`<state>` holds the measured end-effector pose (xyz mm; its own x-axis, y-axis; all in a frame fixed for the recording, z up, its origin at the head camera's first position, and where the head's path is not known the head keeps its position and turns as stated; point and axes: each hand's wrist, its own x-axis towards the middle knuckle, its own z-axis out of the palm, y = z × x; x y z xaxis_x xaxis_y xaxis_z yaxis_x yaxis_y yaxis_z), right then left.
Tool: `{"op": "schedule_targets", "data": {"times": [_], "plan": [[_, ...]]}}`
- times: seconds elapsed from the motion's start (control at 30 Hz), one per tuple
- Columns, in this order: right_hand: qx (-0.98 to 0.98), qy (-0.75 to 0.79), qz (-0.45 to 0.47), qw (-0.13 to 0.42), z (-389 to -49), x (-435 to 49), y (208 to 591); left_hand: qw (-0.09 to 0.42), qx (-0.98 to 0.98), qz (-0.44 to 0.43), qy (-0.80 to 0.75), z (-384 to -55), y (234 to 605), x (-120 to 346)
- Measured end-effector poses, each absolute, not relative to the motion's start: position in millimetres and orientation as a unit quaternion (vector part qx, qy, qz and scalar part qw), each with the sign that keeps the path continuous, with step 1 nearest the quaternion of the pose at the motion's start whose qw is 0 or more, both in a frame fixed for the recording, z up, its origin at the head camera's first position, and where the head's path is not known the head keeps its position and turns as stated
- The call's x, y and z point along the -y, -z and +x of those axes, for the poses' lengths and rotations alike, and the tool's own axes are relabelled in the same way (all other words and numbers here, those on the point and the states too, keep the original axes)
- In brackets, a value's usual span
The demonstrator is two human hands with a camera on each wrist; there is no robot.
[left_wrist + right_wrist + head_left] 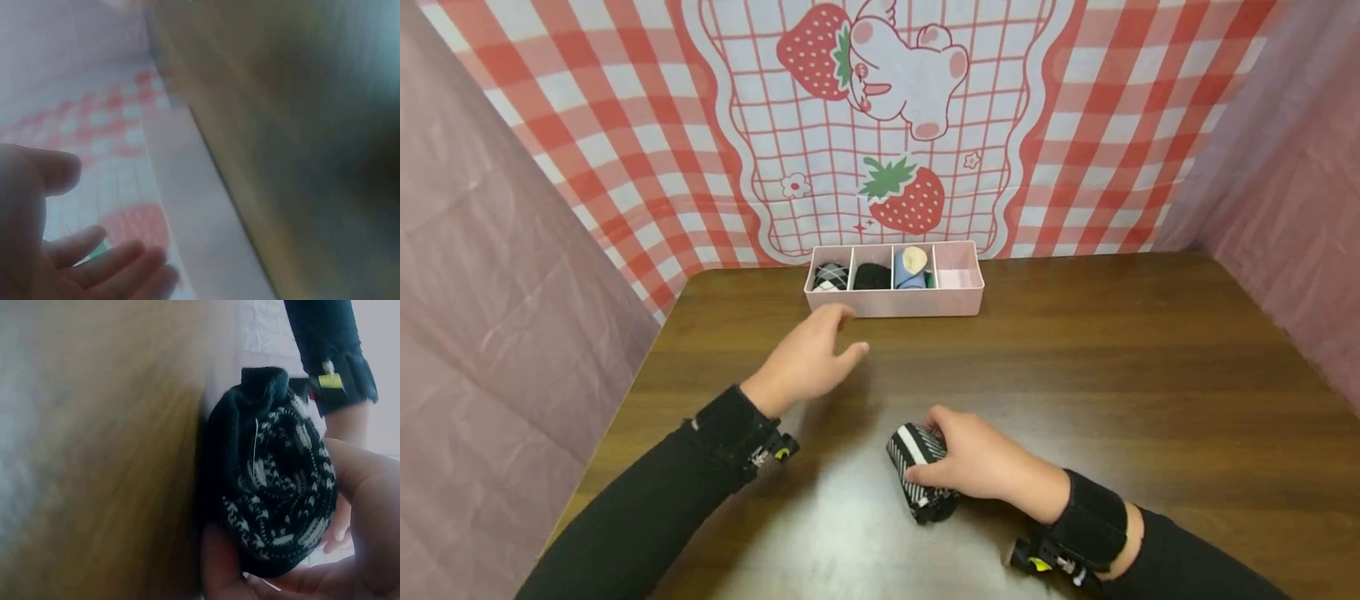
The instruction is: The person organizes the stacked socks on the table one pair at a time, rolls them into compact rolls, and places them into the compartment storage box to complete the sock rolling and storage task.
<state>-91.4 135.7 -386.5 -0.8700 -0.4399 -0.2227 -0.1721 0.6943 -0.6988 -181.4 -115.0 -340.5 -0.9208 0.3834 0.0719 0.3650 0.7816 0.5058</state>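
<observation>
A rolled pair of socks (917, 462), black with white stripes, lies on the table, and my right hand (977, 458) grips it between thumb and fingers. The right wrist view shows the roll's end (281, 481), with its black and white knit coiled inside. My left hand (808, 354) hovers just in front of a pink divided box (895, 305), fingers spread and holding nothing. In the left wrist view the left hand's fingers (119, 265) are relaxed beside the box's pink wall (197, 206).
The box's compartments hold an argyle sock roll (831, 276), a black roll (872, 277) and a blue roll with a cream top (912, 267); its rightmost compartment shows bare pink. Behind the wooden table (1112, 358) hangs a checked strawberry cloth (1075, 125).
</observation>
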Motion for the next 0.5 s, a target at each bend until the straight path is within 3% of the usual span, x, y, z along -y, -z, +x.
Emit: {"op": "schedule_targets", "data": {"times": [0.3, 0.5], "plan": [[-0.899, 0.351, -0.183, 0.191, -96, -139, 388, -0.039, -0.958, 0.132, -0.253, -263, 334, 136], [-0.897, 0.345, -0.188, 0.202, -95, -139, 385, 0.0, -0.95, 0.058, -0.305, -304, 348, 153]]}}
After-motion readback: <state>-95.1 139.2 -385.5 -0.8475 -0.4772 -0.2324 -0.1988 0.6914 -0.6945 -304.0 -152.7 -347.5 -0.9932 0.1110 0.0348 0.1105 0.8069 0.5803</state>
